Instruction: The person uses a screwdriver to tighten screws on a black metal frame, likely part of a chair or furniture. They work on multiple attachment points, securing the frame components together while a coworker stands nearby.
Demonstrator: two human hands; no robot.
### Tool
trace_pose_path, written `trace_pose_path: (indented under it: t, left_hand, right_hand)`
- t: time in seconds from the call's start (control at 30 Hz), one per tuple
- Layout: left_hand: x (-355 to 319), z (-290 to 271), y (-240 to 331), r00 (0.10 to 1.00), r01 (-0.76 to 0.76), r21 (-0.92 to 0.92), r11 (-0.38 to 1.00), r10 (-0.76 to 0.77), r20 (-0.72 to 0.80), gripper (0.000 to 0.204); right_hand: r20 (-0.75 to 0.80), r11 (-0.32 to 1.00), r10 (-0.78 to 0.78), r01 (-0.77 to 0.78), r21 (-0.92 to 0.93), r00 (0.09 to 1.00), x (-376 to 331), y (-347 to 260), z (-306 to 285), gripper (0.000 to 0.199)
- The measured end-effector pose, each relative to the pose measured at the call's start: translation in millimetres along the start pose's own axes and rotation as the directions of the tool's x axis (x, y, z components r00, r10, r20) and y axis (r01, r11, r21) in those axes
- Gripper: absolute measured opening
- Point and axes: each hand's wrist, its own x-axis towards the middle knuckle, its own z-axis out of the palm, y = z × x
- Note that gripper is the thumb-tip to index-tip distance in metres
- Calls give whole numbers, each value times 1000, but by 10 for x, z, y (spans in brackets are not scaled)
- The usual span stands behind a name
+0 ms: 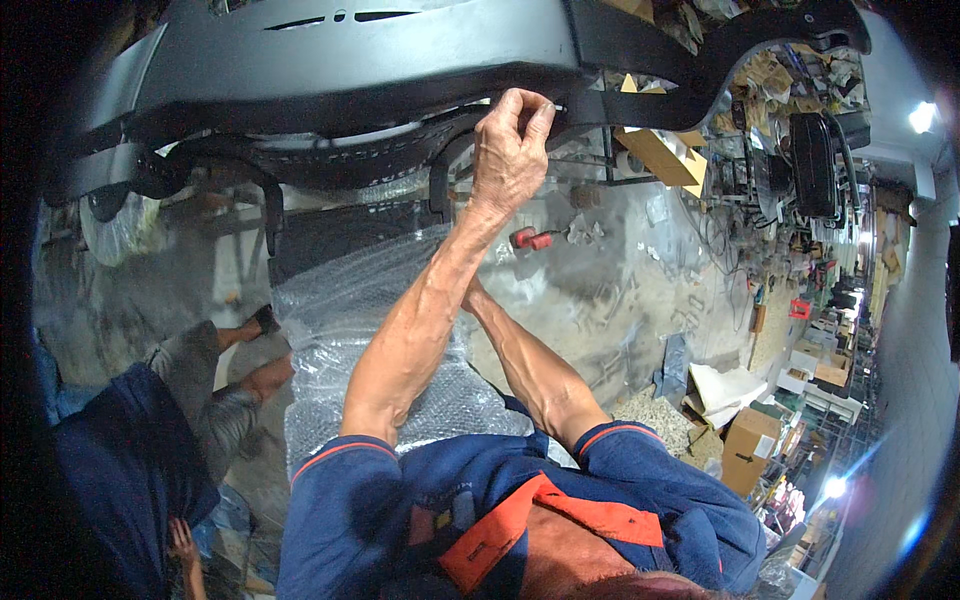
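A large dark grey and black moulded panel (360, 60), shaped like a car bumper, spans the top of the head view. At its lower edge is my left hand (512, 150), raised, with thumb and fingers pinched together. What lies in the pinch, if anything, is too small to make out. My right forearm (535, 370) reaches inward and crosses behind my left forearm, which hides the right hand and its fingers. Clear bubble wrap (370, 310) hangs or lies below the panel, behind my arms.
On the floor beyond my arms is a red object (530, 239). A co-worker in dark clothing (135, 470) is at the lower left. Cardboard boxes (750, 445), a tan open carton (665, 158) and cluttered shelving (815, 170) stand on the right.
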Motion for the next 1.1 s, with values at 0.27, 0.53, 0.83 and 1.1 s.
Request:
trace_pose_path:
  t: [0.27, 0.53, 0.83, 1.1]
  left_hand:
    - [61, -127, -19, 981, -182, -17, 983, 183, 67, 7]
    - [48, -100, 17, 998, -50, -91, 995, 52, 29, 10]
    - [161, -230, 55, 963, -246, 117, 962, 228, 145, 10]
    - [200, -279, 108, 870, -490, 234, 840, 456, 187, 11]
  right_hand:
    - [15, 999, -27, 27, 37, 1000, 156, 140, 50, 91]
    - [8, 999, 31, -31, 25, 999, 182, 104, 51, 102]
    - [-44, 999, 37, -36, 34, 998, -17, -164, 105, 102]
    - [-55, 1000, 19, -19, -3, 998, -36, -195, 88, 100]
